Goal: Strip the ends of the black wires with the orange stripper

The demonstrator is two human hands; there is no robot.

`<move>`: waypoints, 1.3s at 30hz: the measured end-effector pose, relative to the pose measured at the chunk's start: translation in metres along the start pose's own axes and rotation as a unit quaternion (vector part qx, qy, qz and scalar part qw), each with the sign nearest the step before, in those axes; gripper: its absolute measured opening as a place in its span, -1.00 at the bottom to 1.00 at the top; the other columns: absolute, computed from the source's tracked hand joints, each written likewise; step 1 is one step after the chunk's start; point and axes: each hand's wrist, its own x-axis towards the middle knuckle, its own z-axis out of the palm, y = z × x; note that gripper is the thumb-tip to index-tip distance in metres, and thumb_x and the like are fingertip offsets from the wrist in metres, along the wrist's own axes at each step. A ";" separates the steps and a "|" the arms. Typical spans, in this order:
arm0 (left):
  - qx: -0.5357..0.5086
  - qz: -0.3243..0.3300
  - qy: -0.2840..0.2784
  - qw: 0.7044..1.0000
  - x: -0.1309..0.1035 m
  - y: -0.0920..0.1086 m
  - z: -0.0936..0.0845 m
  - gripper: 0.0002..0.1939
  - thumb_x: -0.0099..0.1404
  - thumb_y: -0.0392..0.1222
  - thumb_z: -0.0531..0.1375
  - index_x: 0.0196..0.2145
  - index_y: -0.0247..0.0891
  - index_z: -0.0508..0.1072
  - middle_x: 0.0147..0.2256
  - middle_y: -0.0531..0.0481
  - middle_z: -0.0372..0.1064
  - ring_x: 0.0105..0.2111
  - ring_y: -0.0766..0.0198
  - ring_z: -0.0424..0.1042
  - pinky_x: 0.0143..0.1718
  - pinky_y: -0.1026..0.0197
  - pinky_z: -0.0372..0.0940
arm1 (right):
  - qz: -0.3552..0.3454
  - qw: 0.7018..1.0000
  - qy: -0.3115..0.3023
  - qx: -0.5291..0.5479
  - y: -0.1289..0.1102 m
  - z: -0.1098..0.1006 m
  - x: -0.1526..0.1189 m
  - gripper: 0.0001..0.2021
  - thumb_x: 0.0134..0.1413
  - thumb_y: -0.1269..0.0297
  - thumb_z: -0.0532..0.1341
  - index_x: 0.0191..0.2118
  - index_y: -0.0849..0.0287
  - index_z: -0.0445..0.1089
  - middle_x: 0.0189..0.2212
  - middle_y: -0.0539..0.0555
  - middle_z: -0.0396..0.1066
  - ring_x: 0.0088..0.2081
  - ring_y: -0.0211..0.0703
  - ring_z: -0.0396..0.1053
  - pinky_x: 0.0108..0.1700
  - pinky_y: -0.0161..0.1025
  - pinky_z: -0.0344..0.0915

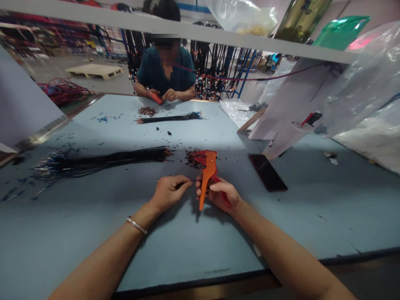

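My right hand (pixel 223 193) is wrapped round an orange and red wire stripper (pixel 208 173), its jaws pointing away from me. Just left of it, my left hand (pixel 171 189) pinches a thin black wire (pixel 194 180) between thumb and fingers; the wire's end runs toward my right fingers, and I cannot make out whether it touches the tool. Beyond the stripper's head lies a pile of small dark offcuts (pixel 191 158). A long bundle of black wires (pixel 118 161) with blue and silvery ends rests on the table to the left.
A dark phone (pixel 268 172) lies at the right, near a white upright panel (pixel 281 100). Across the table (pixel 156 258) a co-worker (pixel 167 71) holds a red tool, behind another black wire bundle (pixel 170 118) and a copper-coloured pile (pixel 146 111). A shelf beam crosses above.
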 end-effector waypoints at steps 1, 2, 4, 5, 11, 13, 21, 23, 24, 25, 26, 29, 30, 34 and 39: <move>0.011 -0.018 0.021 1.000 0.000 0.000 0.000 -0.78 0.26 -0.17 0.14 -0.39 -0.24 0.58 -0.47 0.02 0.55 -0.50 0.34 0.44 -0.45 0.36 0.22 | -0.001 1.000 0.000 0.000 0.000 0.000 0.000 -0.67 -0.13 0.43 0.19 -0.14 0.24 0.40 -0.25 0.10 0.50 -0.31 -0.13 0.47 -0.18 -0.10 0.44; 0.025 -0.034 0.042 0.998 0.000 0.000 0.000 -0.78 0.24 -0.17 0.14 -0.38 -0.23 0.59 -0.46 0.02 0.56 -0.49 0.33 0.45 -0.44 0.35 0.22 | -0.003 1.000 0.000 0.000 0.000 0.000 0.001 -0.67 -0.13 0.42 0.19 -0.13 0.24 0.40 -0.25 0.10 0.49 -0.31 -0.14 0.47 -0.17 -0.10 0.44; 0.052 -0.060 0.077 0.994 0.000 -0.001 0.001 -0.78 0.21 -0.17 0.15 -0.36 -0.21 0.61 -0.45 0.01 0.57 -0.50 0.32 0.45 -0.45 0.34 0.21 | -0.007 1.000 0.006 -0.002 -0.001 0.000 0.001 -0.66 -0.13 0.43 0.19 -0.12 0.25 0.40 -0.25 0.09 0.49 -0.30 -0.15 0.47 -0.16 -0.10 0.44; 0.064 -0.072 0.091 0.991 0.000 -0.001 0.001 -0.79 0.20 -0.16 0.16 -0.36 -0.20 0.61 -0.45 0.02 0.57 -0.50 0.32 0.44 -0.46 0.34 0.19 | -0.011 1.000 0.009 -0.004 0.000 0.000 0.001 -0.65 -0.13 0.43 0.19 -0.12 0.24 0.40 -0.25 0.09 0.49 -0.30 -0.15 0.47 -0.16 -0.10 0.44; 0.101 -0.111 0.104 0.983 -0.001 0.005 0.003 -0.76 0.19 -0.14 0.15 -0.46 -0.23 0.60 -0.60 0.08 0.45 -0.59 0.39 0.32 -0.52 0.34 0.09 | -0.031 0.999 0.028 -0.034 0.003 0.001 0.001 -0.66 -0.10 0.45 0.22 -0.11 0.22 0.39 -0.28 0.07 0.47 -0.30 -0.14 0.48 -0.13 -0.06 0.43; 0.095 -0.108 0.096 0.985 -0.003 0.007 0.004 -0.77 0.19 -0.15 0.15 -0.45 -0.23 0.60 -0.59 0.09 0.45 -0.59 0.40 0.32 -0.51 0.35 0.09 | -0.025 0.999 0.025 -0.042 0.005 0.002 0.001 -0.66 -0.10 0.46 0.23 -0.10 0.23 0.39 -0.30 0.07 0.47 -0.32 -0.13 0.48 -0.15 -0.07 0.44; 0.084 -0.059 0.047 0.994 -0.008 0.009 0.009 -0.78 0.27 -0.16 0.15 -0.34 -0.15 0.61 -0.50 0.10 0.54 -0.56 0.40 0.38 -0.50 0.38 0.12 | -0.019 1.000 0.012 -0.021 0.005 0.002 0.000 -0.68 -0.09 0.44 0.24 -0.12 0.24 0.42 -0.28 0.09 0.51 -0.29 -0.12 0.50 -0.15 -0.10 0.46; 0.095 -0.043 0.036 0.994 -0.007 0.009 0.009 -0.78 0.27 -0.16 0.14 -0.35 -0.17 0.61 -0.53 0.09 0.52 -0.58 0.40 0.37 -0.51 0.37 0.11 | -0.014 1.000 0.016 -0.011 0.003 0.001 0.000 -0.68 -0.10 0.43 0.23 -0.12 0.23 0.42 -0.29 0.08 0.52 -0.29 -0.12 0.50 -0.13 -0.08 0.45; 0.097 -0.033 0.030 0.994 -0.007 0.008 0.008 -0.77 0.27 -0.17 0.14 -0.36 -0.18 0.61 -0.54 0.08 0.51 -0.59 0.40 0.36 -0.52 0.37 0.11 | -0.014 1.000 0.019 -0.008 0.003 0.001 0.000 -0.68 -0.09 0.43 0.23 -0.12 0.23 0.42 -0.29 0.08 0.52 -0.30 -0.12 0.50 -0.12 -0.07 0.45; 0.096 -0.022 0.023 0.995 -0.008 0.008 0.008 -0.77 0.28 -0.17 0.13 -0.37 -0.19 0.61 -0.55 0.08 0.50 -0.59 0.40 0.35 -0.52 0.37 0.10 | -0.017 1.000 0.021 -0.007 0.002 0.001 0.000 -0.68 -0.10 0.43 0.22 -0.12 0.22 0.42 -0.30 0.09 0.52 -0.32 -0.12 0.50 -0.12 -0.05 0.45; 0.091 -0.011 0.017 0.996 -0.008 0.007 0.008 -0.76 0.29 -0.16 0.13 -0.37 -0.20 0.60 -0.55 0.07 0.50 -0.59 0.40 0.35 -0.52 0.38 0.11 | -0.020 0.999 0.024 -0.007 0.002 0.001 0.000 -0.68 -0.10 0.43 0.22 -0.13 0.22 0.42 -0.30 0.09 0.52 -0.33 -0.12 0.49 -0.11 -0.05 0.45; 0.060 0.010 -0.006 0.998 -0.009 0.005 0.007 -0.74 0.31 -0.15 0.11 -0.34 -0.20 0.60 -0.52 0.06 0.51 -0.57 0.40 0.37 -0.51 0.38 0.13 | -0.031 0.999 0.027 -0.010 0.002 0.002 0.000 -0.69 -0.09 0.44 0.21 -0.14 0.22 0.42 -0.28 0.10 0.53 -0.34 -0.13 0.49 -0.13 -0.06 0.45; 0.048 0.012 -0.014 0.999 -0.009 0.004 0.007 -0.74 0.31 -0.14 0.11 -0.33 -0.20 0.60 -0.51 0.06 0.52 -0.57 0.40 0.38 -0.51 0.39 0.14 | -0.033 0.999 0.027 -0.011 0.002 0.002 0.000 -0.69 -0.09 0.44 0.21 -0.14 0.22 0.43 -0.28 0.10 0.53 -0.34 -0.13 0.49 -0.13 -0.07 0.45; 0.005 -0.032 0.024 0.999 -0.005 0.000 0.002 -0.76 0.27 -0.12 0.14 -0.33 -0.21 0.60 -0.45 0.04 0.56 -0.51 0.35 0.43 -0.44 0.36 0.23 | -0.036 0.999 0.027 -0.018 0.002 0.002 0.000 -0.67 -0.08 0.45 0.20 -0.10 0.24 0.42 -0.25 0.11 0.52 -0.30 -0.13 0.48 -0.14 -0.08 0.44; 0.029 -0.167 0.160 0.972 0.004 -0.006 -0.012 -0.73 0.20 -0.07 0.15 -0.39 -0.25 0.60 -0.56 0.06 0.48 -0.56 0.30 0.37 -0.54 0.33 0.17 | -0.002 1.000 0.001 -0.026 0.000 0.006 -0.004 -0.64 -0.09 0.39 0.25 -0.08 0.28 0.40 -0.23 0.13 0.50 -0.30 -0.15 0.49 -0.21 -0.17 0.44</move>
